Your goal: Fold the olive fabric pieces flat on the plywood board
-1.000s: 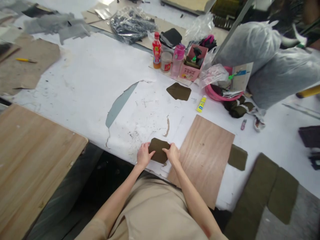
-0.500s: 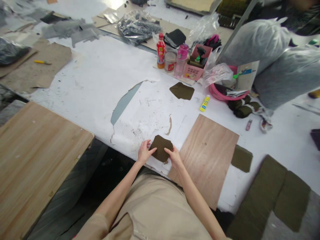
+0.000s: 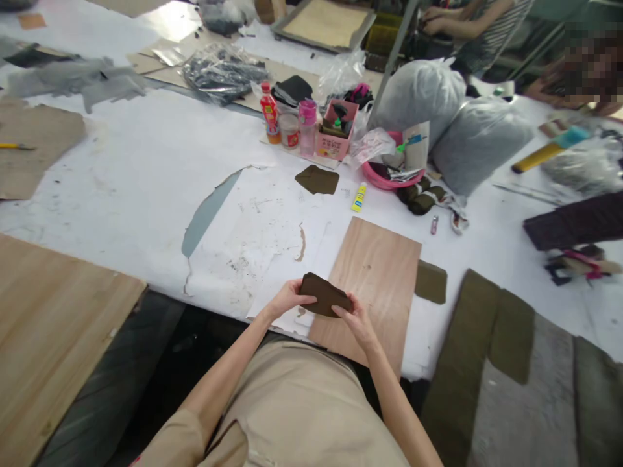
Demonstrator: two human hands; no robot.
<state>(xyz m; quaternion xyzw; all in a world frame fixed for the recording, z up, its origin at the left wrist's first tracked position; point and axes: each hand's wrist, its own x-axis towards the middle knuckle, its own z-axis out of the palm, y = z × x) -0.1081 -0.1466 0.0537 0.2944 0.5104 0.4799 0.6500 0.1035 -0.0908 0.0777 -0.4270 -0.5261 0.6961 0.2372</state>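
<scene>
A dark olive fabric piece (image 3: 325, 296) is held just above the near edge of the white table (image 3: 146, 175). My left hand (image 3: 286, 300) pinches its left end and my right hand (image 3: 357, 319) grips its right end, both with fingers closed on it. The piece hangs partly over a small plywood board (image 3: 374, 272) lying on the table to the right. Another olive piece (image 3: 317, 179) lies flat farther back, near a yellow glue tube (image 3: 359, 197).
More olive pieces (image 3: 431, 281) and long strips (image 3: 511, 324) lie to the right. A red bottle (image 3: 269, 111), pink bottle (image 3: 307, 126), pink box (image 3: 335, 130) and pink basin (image 3: 384, 178) stand behind. A large wooden board (image 3: 53, 324) is at left. Another person's arms (image 3: 457, 23) show at the far back.
Both hands have lifted the olive piece off the table and carried it slightly right, over the plywood board's edge. The camera has tilted up, showing more of the far side.
</scene>
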